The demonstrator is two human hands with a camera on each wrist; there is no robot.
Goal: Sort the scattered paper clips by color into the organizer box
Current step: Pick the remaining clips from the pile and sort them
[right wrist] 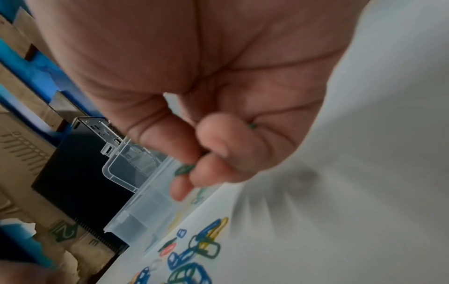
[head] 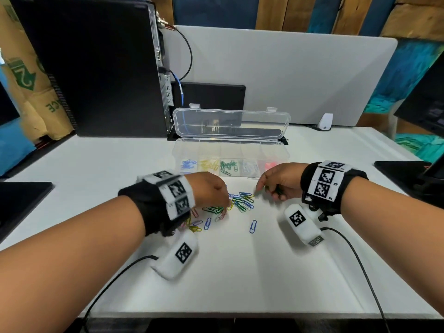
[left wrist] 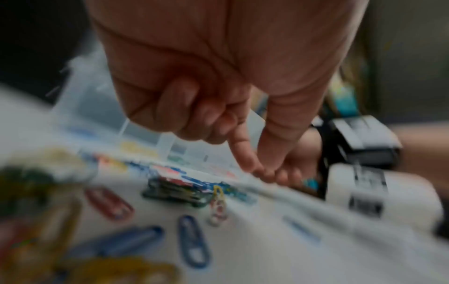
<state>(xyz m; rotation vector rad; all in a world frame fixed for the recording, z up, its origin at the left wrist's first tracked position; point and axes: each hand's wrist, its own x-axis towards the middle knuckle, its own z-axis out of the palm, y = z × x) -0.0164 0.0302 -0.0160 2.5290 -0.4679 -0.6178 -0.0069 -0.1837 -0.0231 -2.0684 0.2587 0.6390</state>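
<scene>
A clear organizer box point(head: 230, 141) stands open at mid-table; its compartments hold blue, yellow, green, white and red clips. In front of it lies the pile of mixed paper clips point(head: 242, 201), also seen in the wrist views point(left wrist: 177, 190) point(right wrist: 194, 255). My left hand point(head: 223, 203) hangs over the pile's left side, three fingers curled, index and thumb tips close together point(left wrist: 262, 171); blur hides whether they pinch a clip. My right hand point(head: 262, 188) hovers right of the pile and holds green paper clips point(right wrist: 184, 170) in its curled fingers. One blue clip point(head: 253, 226) lies apart, nearer me.
A black computer tower point(head: 96, 68) and a grey divider panel point(head: 288, 75) stand behind the box. Black flat items sit at the left edge point(head: 21, 200) and right edge point(head: 403, 171). White tagged packs with cables lie under each wrist point(head: 176, 255) point(head: 302, 223).
</scene>
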